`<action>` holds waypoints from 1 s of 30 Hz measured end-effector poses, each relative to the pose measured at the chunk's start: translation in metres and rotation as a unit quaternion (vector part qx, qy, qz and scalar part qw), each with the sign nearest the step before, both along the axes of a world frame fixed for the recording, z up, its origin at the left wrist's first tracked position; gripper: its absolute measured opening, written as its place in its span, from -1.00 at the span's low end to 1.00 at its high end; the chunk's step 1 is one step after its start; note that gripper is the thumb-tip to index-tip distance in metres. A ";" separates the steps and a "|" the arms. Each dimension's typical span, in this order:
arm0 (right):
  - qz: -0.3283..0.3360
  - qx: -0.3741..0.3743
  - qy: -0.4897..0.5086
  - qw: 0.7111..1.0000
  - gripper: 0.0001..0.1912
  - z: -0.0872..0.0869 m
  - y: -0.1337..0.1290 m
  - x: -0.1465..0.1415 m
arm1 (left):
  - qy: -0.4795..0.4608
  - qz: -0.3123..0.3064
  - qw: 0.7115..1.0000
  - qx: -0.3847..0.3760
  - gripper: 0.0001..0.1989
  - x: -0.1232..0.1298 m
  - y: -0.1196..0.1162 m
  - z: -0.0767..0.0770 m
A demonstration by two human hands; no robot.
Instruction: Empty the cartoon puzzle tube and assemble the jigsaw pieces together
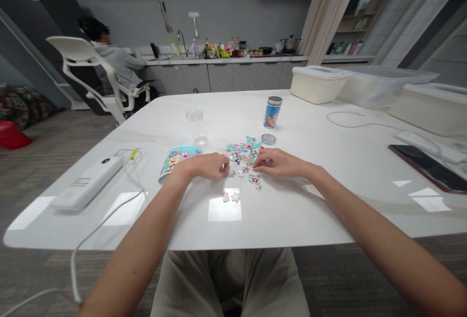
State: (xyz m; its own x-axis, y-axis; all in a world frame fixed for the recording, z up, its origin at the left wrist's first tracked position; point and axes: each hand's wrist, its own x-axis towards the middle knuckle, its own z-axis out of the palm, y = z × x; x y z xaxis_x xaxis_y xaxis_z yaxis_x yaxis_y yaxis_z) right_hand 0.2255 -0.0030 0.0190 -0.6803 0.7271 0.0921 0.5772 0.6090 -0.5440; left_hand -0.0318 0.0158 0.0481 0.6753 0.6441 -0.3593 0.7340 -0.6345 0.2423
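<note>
A loose heap of small jigsaw puzzle pieces [243,149] lies on the white table. My left hand [214,166] rests at the heap's left edge with its fingers curled in; what they hold, if anything, is hidden. At the right edge, my right hand [275,162] has its fingers bent and fingertips together by the pieces; I cannot make out anything in them. Two pale puzzle pieces [231,197] lie apart, nearer to me. Partly behind my left hand is a curved cartoon picture sheet [178,157].
Beyond the heap stand a clear jar [196,127], a cartoon-printed can [272,112] and a round lid [268,139]. A white power strip [89,180] with its cable is at left, a phone [430,167] at right. Storage boxes [319,85] line the back right. A person [115,64] sits beyond the table.
</note>
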 end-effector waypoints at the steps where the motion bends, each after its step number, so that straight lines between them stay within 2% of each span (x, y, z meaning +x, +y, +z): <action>1: 0.001 -0.001 0.000 1.000 -0.86 0.000 0.000 -0.001 | 0.000 -0.007 1.000 0.003 -0.86 0.001 -0.001 0.000; 10: 0.004 -0.007 -0.004 1.000 -0.86 0.000 -0.001 -0.004 | -0.053 -0.020 0.998 0.012 -0.71 0.007 -0.002 -0.004; 17: 0.005 -0.010 -0.003 1.000 -0.86 -0.001 0.000 -0.003 | -0.067 -0.009 0.998 -0.016 -0.77 0.003 0.000 -0.006; 21: -0.003 -0.012 0.025 1.000 -0.85 -0.003 -0.001 -0.004 | -0.138 0.015 0.989 -0.061 -0.84 0.009 -0.001 -0.008; 24: -0.026 -0.074 0.084 0.993 -0.79 -0.002 -0.003 -0.008 | -0.264 0.103 0.953 -0.107 -0.75 0.022 -0.006 -0.009; 27: -0.050 -0.157 0.164 0.973 -0.71 -0.001 -0.002 -0.012 | -0.369 0.196 0.890 -0.182 -0.65 0.034 -0.012 -0.010; 30: -0.072 -0.202 0.223 0.951 -0.62 -0.001 0.001 -0.014 | -0.416 0.222 0.843 -0.260 -0.62 0.039 -0.015 -0.010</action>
